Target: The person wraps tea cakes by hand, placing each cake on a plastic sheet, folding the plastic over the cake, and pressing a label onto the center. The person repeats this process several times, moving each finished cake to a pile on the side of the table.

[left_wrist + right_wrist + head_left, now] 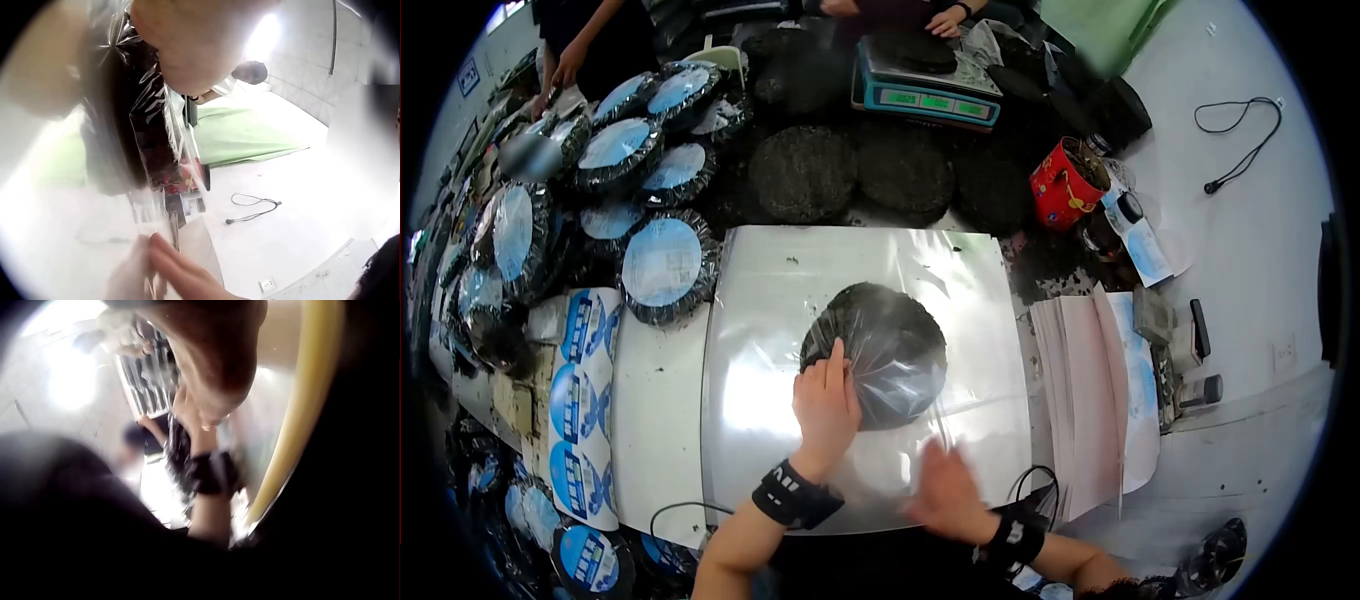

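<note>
A dark round cake (900, 350), wrapped in clear plastic film, lies on a shiny metal sheet (750, 280). At its left front edge, my left hand (825, 405) rests its extended fingers on the film. My right hand (948, 492), blurred, is low over the sheet just in front of the cake, its fingers stretched forward by a fold of the film. The left wrist view shows the cake's dark side (150, 125) under crinkled film, with the right hand's fingertips (157, 242) near the sheet. In the right wrist view, the hand's underside covers most of the work.
Wrapped cakes with blue labels (662, 262) are piled at the left, beside a label strip (585, 400). Bare dark cakes (803, 173) and a scale (930, 95) stand behind the sheet. On the right are paper sheets (1080, 390) and a red bucket (1065, 190). Other people work at the back.
</note>
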Tool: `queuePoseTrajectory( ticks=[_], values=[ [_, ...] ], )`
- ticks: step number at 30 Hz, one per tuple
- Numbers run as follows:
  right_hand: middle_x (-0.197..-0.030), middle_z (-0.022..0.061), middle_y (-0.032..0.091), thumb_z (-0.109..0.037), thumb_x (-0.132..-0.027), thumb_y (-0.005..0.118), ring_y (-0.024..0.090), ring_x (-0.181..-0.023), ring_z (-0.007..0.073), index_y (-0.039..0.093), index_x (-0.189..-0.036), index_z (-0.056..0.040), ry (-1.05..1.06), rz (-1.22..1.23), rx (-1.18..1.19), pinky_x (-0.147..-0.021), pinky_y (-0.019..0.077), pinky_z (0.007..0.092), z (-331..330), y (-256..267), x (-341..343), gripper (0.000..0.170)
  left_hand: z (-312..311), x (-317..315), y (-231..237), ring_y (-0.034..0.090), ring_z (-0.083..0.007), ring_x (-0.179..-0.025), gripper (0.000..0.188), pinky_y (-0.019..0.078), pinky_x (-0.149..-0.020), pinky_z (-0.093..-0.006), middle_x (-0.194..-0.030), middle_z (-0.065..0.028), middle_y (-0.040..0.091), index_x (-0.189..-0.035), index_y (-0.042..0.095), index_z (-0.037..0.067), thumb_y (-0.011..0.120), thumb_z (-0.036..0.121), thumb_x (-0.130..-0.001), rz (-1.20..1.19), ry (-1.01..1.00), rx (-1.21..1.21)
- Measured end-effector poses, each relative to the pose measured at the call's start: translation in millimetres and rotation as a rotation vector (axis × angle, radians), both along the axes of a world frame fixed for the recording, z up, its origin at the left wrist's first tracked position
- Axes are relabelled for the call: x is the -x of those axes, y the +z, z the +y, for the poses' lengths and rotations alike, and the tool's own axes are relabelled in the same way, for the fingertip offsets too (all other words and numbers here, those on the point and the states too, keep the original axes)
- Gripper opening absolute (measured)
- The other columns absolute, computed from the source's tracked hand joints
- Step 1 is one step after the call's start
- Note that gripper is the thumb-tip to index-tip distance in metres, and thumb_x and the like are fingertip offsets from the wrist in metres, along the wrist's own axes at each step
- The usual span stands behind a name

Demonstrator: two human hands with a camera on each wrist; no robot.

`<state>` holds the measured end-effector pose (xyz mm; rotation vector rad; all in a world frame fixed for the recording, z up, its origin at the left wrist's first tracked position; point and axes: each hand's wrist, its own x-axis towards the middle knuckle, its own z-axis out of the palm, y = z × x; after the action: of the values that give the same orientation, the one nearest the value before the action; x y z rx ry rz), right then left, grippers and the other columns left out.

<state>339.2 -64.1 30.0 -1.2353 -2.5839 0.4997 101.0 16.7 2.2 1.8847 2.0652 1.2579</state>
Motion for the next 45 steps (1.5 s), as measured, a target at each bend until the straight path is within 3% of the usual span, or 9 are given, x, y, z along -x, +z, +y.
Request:
queuePoseTrajectory(
  ticks=[7, 11, 15, 18, 23, 30, 33, 41, 45],
  values=[
    [-0.15, 0.0406, 0.038, -0.033, -0.087, 0.076, 0.036, -0.14, 0.0583, 0.053, -0.148, -0.0135, -0.071, 0.088, -0.339, -0.115, 0.0318, 0.0621, 126, -12, 75, 0.069, -6, 13, 7, 0.06, -0.0331, -0.103, 0.087, 0.0481, -0.092, -0.0427, -0.128, -0.0185, 0.055, -0.146, 0.045, -0.01, 0.084, 0.027, -0.078, -0.17, -0.153, 0.073],
    [-0.144, 0.0257, 0.053, -0.032, -0.087, 0.077, 0.047, -0.134, 0.0471, 0.058, -0.144, -0.0137, -0.241, 0.321, 0.493, -0.113, 0.0374, 0.0552, 125, 6, 60, 0.063, -4, 11, 29, 0.058, -0.0349, -0.115, 0.079, 0.0499, -0.095, -0.0432, -0.135, -0.0227, 0.051, -0.136, 0.059, -0.001, 0.091, 0.031, -0.071, -0.159, -0.2, 0.239],
    [-0.124, 0.0192, 0.064, -0.038, -0.085, 0.079, 0.059, -0.112, 0.0394, 0.066, -0.13, -0.0063, 0.026, 0.372, -0.136, -0.095, 0.0466, 0.0503, 143, 8, 50, 0.056, -4, 6, 57, 0.058, -0.0331, -0.113, 0.065, 0.0503, -0.093, -0.0414, -0.131, -0.0179, 0.054, -0.125, 0.071, 0.008, 0.093, 0.032, -0.068, 0.434, -0.186, -0.038],
    [-0.114, 0.0197, 0.066, -0.038, -0.086, 0.078, 0.063, -0.094, 0.0372, 0.074, -0.111, -0.004, -0.079, 0.568, -0.181, -0.081, 0.05, 0.0481, 146, 12, 59, 0.043, -5, -7, 28, 0.061, -0.0356, -0.107, 0.072, 0.0518, -0.085, -0.0427, -0.123, -0.0189, 0.059, -0.129, 0.069, 0.011, 0.092, 0.044, -0.068, -0.094, -0.095, 0.08],
    [-0.113, 0.0216, 0.067, -0.043, -0.079, 0.083, 0.065, -0.1, 0.0392, 0.065, -0.128, -0.0039, 0.01, 0.263, -0.147, -0.089, 0.0523, 0.0457, 178, 6, 58, 0.065, 11, 10, 41, 0.066, -0.0299, -0.074, 0.078, 0.0513, -0.063, -0.0382, -0.091, -0.0082, 0.066, -0.123, 0.069, 0.005, 0.091, 0.053, -0.065, 0.258, -0.241, 0.249],
    [-0.124, 0.0251, 0.06, -0.046, -0.078, 0.085, 0.059, -0.111, 0.0408, 0.047, -0.147, 0.0011, 0.025, 0.41, 0.216, -0.111, 0.0402, 0.0488, 178, -16, 58, 0.091, 40, 19, 11, 0.058, -0.034, -0.108, 0.071, 0.0428, -0.087, -0.0451, -0.117, -0.0108, 0.063, -0.118, 0.072, 0.015, 0.091, 0.053, -0.061, 0.13, -0.394, 0.36],
    [-0.112, 0.0213, 0.066, -0.044, -0.079, 0.084, 0.064, -0.103, 0.0398, 0.058, -0.138, -0.0012, -0.069, 0.521, -0.327, -0.102, 0.0483, 0.0472, 197, 17, 62, 0.078, 35, 20, 7, 0.059, -0.034, -0.112, 0.072, 0.0445, -0.091, -0.0443, -0.123, -0.0142, 0.062, -0.122, 0.07, 0.016, 0.093, 0.048, -0.061, 0.271, -0.41, 0.117],
    [-0.112, 0.0169, 0.068, -0.039, -0.082, 0.082, 0.068, -0.1, 0.0376, 0.061, -0.125, -0.0032, 0.027, 0.583, 0.248, -0.089, 0.0546, 0.0414, 201, -11, 72, 0.059, 63, 18, 18, 0.061, -0.0365, -0.11, 0.087, 0.0444, -0.094, -0.0484, -0.122, -0.0177, 0.067, -0.137, 0.057, 0.004, 0.09, 0.044, -0.067, 0.065, -0.422, 0.23],
    [-0.106, 0.0156, 0.068, -0.039, -0.079, 0.081, 0.067, -0.1, 0.0363, 0.065, -0.117, -0.0074, 0.063, 0.571, -0.373, -0.093, 0.0523, 0.0435, 203, -24, 79, 0.052, 57, 8, 44, 0.058, -0.0329, -0.118, 0.071, 0.0376, -0.106, -0.0493, -0.128, -0.0155, 0.064, -0.131, 0.062, 0.012, 0.087, 0.044, -0.073, 0.253, -0.409, 0.316]
  ],
)
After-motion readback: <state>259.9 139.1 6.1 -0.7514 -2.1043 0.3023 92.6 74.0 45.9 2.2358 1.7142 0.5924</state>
